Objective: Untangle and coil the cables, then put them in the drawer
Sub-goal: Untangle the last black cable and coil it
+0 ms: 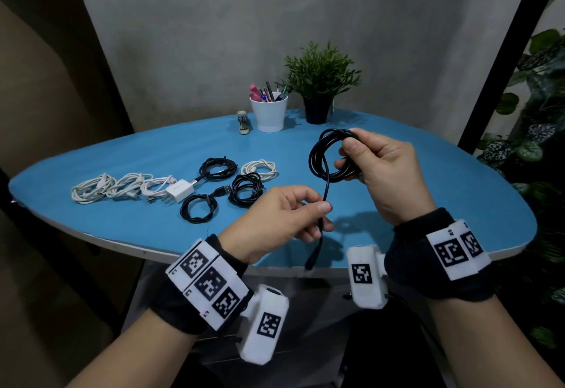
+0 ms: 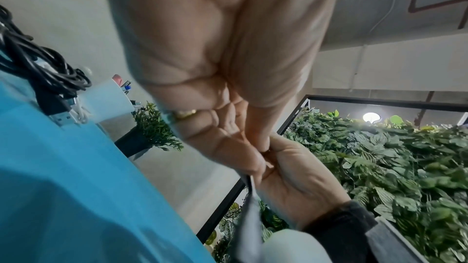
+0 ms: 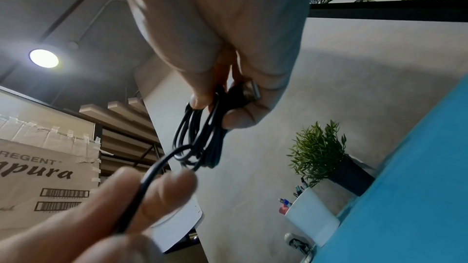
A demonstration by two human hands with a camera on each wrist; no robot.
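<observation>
Both hands hold one black cable (image 1: 318, 155): right hand (image 1: 382, 173) grips its coil, left hand (image 1: 275, 222) pinches the tail nearer, lower left.

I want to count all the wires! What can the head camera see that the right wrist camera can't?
Only the head view shows the coiled cables lying on the blue table: white ones and black ones, plus a white charger. Only the right wrist view shows a taped cardboard box and a ceiling lamp. Both show the right hand holding the black coil, the left hand pinching its loose end, the pen cup and the potted plant.
</observation>
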